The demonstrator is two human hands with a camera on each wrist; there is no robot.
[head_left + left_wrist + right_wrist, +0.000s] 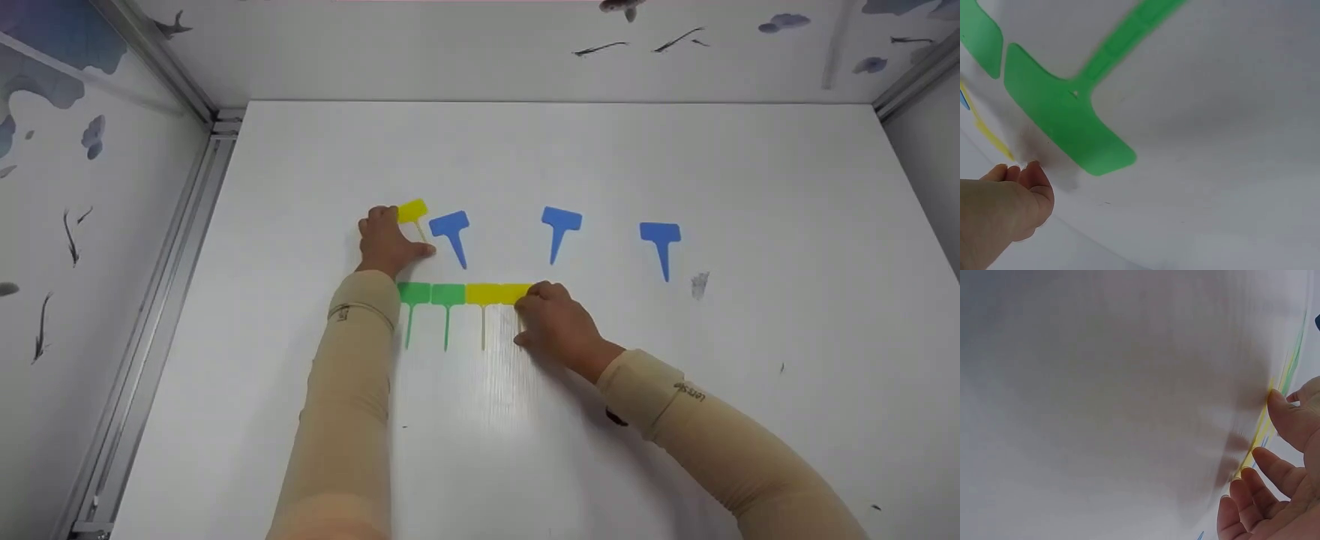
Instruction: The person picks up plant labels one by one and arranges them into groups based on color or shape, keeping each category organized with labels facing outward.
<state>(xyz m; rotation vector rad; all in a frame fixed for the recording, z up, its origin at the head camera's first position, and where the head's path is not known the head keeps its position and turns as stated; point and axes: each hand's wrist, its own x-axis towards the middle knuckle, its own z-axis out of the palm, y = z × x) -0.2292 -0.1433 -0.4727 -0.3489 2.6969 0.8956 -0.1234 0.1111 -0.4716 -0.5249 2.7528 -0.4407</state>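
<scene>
the right-end yellow tag (515, 292) lies flat at the three o'clock end of a row of four, stem pointing to six o'clock. the right hand (559, 321) sits at its four o'clock, holding it between thumb and bent fingertips. at its nine o'clock are the inner yellow tag (483, 293), the inner green tag (448, 293) and the outer green tag (414, 292), heads side by side.

at ten o'clock from the row's held end, the loose yellow tag (412, 211) lies slightly tilted. the left hand (388, 244) is at its seven o'clock, fingers bent against its head and thumb spread near its stem tip; whether it grips the tag i cannot tell.

just beside the loose tag, between three and four o'clock, is the left blue tag (450, 224). from the held tag, the middle blue tag (561, 219) lies at one o'clock and the right blue tag (660, 232) at two, with a grey smudge (699, 285) near the latter.

beige sleeves (341, 420) cover both arms. the white table (502, 157) meets a patterned panel (420, 52) at twelve o'clock and a metal rail (155, 345) at nine.
</scene>
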